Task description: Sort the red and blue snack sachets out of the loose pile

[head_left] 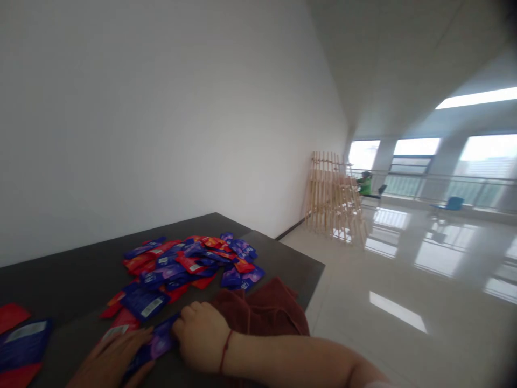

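A shiny blue-purple packet (162,338) lies between my hands, near the front of the dark table. My left hand (115,358) holds its left end, fingers over it and thumb at the lower side. At the other end, the curled fingers of my right hand (202,334) grip the packet's edge; their tips are partly hidden. Just beyond is a loose heap of red and blue packets (194,261), with a blue packet (144,300) showing a white label close to my left hand. A brown cloth (262,312) lies crumpled beside my right wrist.
A few red and blue packets (26,342) lie at the table's (297,261) left side. The table stands by a pale wall (161,118). Wooden frames (333,196) lean farther off, with a person in green (365,185) behind them and a blue chair (454,203) to the right.
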Tool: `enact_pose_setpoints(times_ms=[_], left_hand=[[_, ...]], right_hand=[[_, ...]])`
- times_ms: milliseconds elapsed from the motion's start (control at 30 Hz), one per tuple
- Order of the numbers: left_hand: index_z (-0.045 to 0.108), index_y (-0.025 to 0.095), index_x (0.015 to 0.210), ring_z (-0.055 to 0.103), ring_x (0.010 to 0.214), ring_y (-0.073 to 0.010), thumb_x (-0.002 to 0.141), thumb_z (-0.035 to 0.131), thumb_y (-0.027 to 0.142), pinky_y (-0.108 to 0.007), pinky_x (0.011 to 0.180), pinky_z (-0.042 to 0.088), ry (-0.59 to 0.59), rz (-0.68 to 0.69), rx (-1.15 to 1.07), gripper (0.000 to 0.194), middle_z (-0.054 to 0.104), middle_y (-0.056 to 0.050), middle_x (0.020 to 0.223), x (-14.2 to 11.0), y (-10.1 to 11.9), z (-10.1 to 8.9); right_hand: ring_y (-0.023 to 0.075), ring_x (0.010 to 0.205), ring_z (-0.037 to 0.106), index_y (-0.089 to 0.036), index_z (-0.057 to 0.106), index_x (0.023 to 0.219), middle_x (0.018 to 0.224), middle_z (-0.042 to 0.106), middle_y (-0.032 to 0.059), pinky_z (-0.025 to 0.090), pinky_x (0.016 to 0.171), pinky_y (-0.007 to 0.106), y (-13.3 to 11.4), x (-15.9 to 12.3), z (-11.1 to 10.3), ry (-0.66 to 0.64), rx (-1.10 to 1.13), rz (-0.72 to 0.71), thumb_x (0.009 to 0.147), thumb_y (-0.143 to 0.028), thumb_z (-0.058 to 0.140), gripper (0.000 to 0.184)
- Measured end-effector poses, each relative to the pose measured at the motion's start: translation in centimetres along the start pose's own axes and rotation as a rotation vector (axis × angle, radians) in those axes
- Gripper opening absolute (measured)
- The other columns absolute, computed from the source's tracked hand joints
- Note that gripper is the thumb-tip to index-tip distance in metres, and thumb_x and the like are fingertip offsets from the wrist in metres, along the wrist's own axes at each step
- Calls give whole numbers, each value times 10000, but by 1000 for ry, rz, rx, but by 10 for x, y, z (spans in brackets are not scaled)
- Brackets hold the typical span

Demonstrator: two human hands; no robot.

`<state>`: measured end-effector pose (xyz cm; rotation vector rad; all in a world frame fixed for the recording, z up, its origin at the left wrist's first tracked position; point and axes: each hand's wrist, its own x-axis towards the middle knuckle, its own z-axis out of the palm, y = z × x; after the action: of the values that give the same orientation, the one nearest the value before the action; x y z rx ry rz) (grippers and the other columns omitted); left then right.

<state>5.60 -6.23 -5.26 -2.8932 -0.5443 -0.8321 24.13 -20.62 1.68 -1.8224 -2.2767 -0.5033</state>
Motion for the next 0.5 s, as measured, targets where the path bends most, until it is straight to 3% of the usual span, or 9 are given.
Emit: enact_pose_setpoints(times_ms=[133, 233, 367, 500], left_hand=[[600, 238, 1120, 608, 1035, -293, 814, 591, 395, -470, 977, 424, -140, -114, 4, 345, 685, -58, 1094, 4, 36, -38], [542, 195, 1194, 569, 1092, -280, 789, 639, 310, -437, 993, 403, -213, -194, -6, 432, 642, -90, 1171, 10, 57, -57], [506, 192, 1235, 548, 1103, -286, 776, 683, 339, -412, 978, 399, -262, -245, -41, 514, 621, -99, 1180, 10, 69, -64], [481, 186, 1268, 538, 1096, -288, 785, 694, 383, -404, 975, 387, -259, -231, -43, 564, 605, -109, 1185, 9, 70, -61]], right_hand=[[207, 901, 503, -144, 588, 997, 997, 591, 68, 439, 767, 329, -7, 14, 5, 41, 156, -116, 908, -199, 467, 160], [209, 921, 500, -134, 590, 1042, 1009, 596, 79, 425, 820, 334, -3, 14, 11, -29, 200, -143, 893, -138, 452, 202], [223, 926, 510, -129, 623, 1004, 987, 603, 89, 417, 870, 347, 16, 0, 16, -82, 154, 46, 855, -46, 425, 261], [233, 948, 525, -135, 641, 1001, 1014, 611, 91, 421, 913, 368, 21, -7, 17, -63, 147, 59, 825, -1, 411, 319]])
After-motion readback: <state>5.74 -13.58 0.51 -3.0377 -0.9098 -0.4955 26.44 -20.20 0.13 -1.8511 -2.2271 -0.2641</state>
